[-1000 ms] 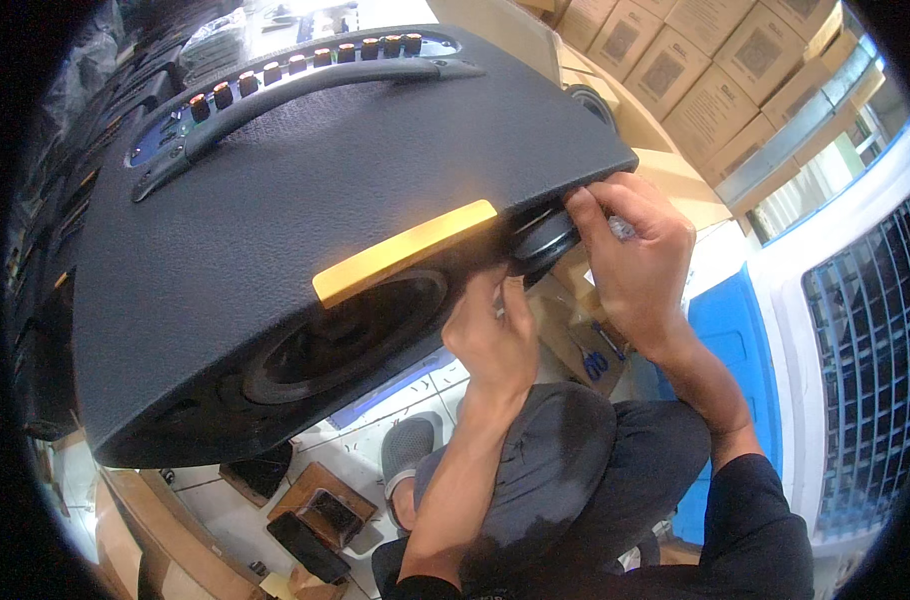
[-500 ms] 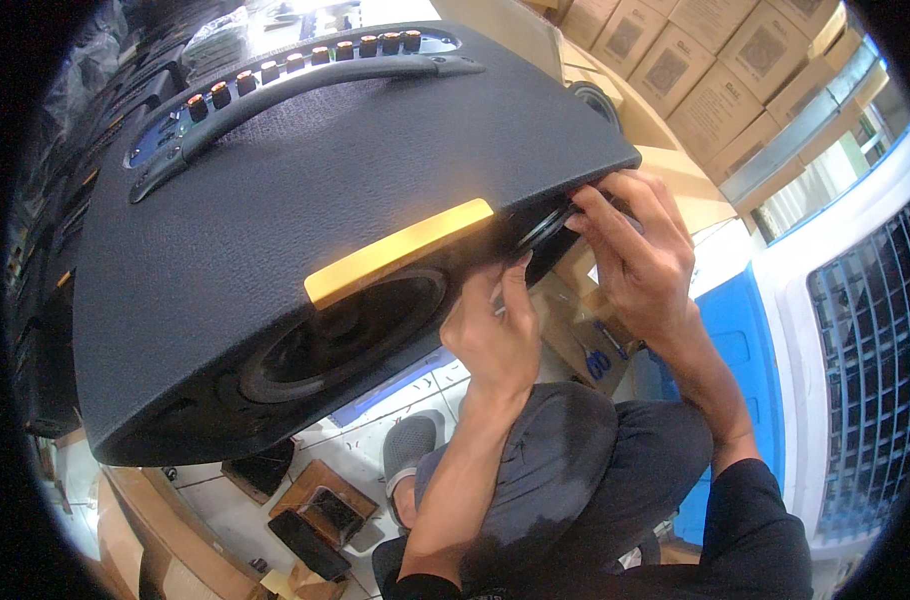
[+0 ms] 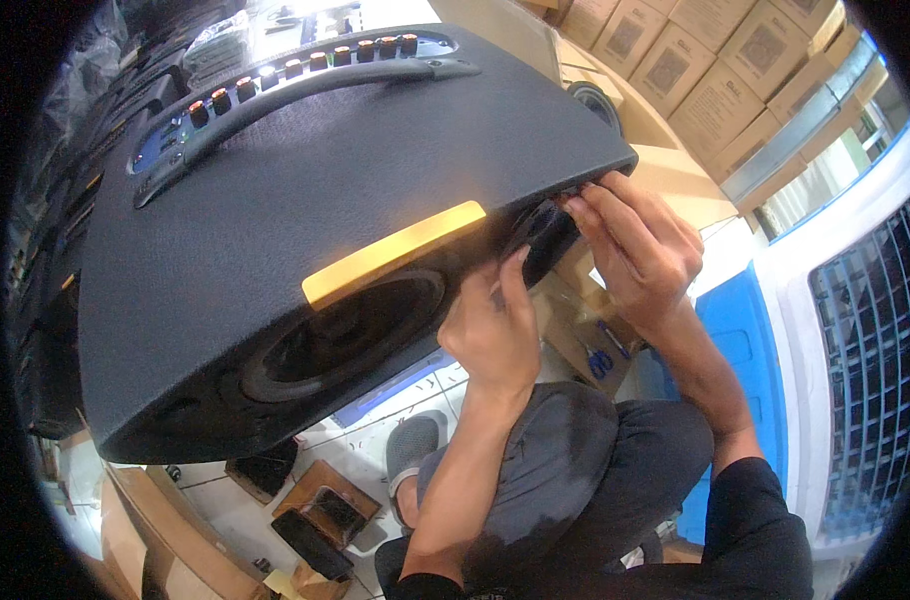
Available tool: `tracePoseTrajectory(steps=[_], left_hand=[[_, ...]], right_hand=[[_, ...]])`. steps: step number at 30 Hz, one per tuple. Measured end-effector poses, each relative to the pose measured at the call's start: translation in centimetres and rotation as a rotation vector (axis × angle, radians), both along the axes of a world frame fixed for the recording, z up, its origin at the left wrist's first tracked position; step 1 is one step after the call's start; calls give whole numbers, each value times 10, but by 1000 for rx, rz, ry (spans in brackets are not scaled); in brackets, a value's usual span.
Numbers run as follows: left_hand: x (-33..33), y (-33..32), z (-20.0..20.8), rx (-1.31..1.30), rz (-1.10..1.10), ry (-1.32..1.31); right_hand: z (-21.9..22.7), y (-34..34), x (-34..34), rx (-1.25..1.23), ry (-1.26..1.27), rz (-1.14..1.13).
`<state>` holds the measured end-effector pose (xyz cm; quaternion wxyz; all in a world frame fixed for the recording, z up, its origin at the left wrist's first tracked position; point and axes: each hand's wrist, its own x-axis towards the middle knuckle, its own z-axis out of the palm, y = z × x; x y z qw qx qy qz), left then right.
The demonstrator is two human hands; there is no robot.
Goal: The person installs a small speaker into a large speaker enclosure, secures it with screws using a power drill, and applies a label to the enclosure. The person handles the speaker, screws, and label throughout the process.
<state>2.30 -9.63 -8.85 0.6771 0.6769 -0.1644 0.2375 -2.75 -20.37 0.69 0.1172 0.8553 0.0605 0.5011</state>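
Note:
A large black speaker cabinet (image 3: pixel 375 150) fills the left and middle, its front facing down toward me. A big round speaker cone (image 3: pixel 350 335) is set in that front. Along the front edge runs a yellow strip (image 3: pixel 395 255). My right hand (image 3: pixel 647 245) has its fingertips closed at the cabinet's right front corner. My left hand (image 3: pixel 493 330) is closed too, its thumb pointing up beside the cone. Between the hands, a dark round part (image 3: pixel 542 222) sits against the front, partly hidden. What either hand's fingertips grip is too dark and covered to make out.
On top are a carrying handle (image 3: pixel 305 95) and a row of knobs (image 3: pixel 295 68). Stacked cartons (image 3: pixel 695 75) stand at the far right, a blue panel (image 3: pixel 730 370) nearer. Blue-handled scissors (image 3: pixel 599 362) lie on cardboard below. Dark pieces (image 3: pixel 315 540) lie on the tiled floor.
My right fingertips have shifted slightly up along the cabinet's corner. The dark round part's rim, clearer before between my hands, shows less now. My left hand stays almost in place.

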Motion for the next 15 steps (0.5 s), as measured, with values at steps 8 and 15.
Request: tracePoseTrajectory(steps=[8, 15], left_hand=[[7, 9, 1, 126, 34, -59], [7, 1, 2, 137, 141, -149]], right_hand=[[-19, -2, 2, 131, -4, 11], [-75, -6, 3, 145, -27, 13]])
